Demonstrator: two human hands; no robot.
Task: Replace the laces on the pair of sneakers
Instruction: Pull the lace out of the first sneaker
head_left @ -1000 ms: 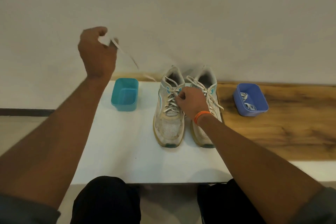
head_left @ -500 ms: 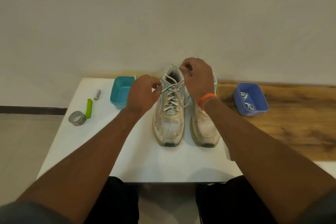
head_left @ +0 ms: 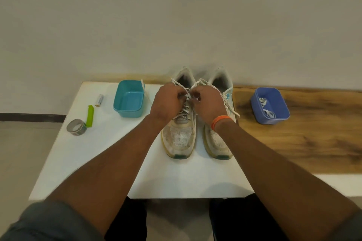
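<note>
White laces (head_left: 185,108) pinched by both hands; no readable writing.

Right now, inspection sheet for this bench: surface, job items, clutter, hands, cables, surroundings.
Surface: white table, wooden board on its right.
Job's things: left sneaker and right sneaker side by side; teal tub; blue tub holding laces.
Clutter: tape roll, green clip, battery.
Hands: left hand and right hand grip the left sneaker's lace.
Cables: nothing seen.
Surroundings: plain wall.
</note>
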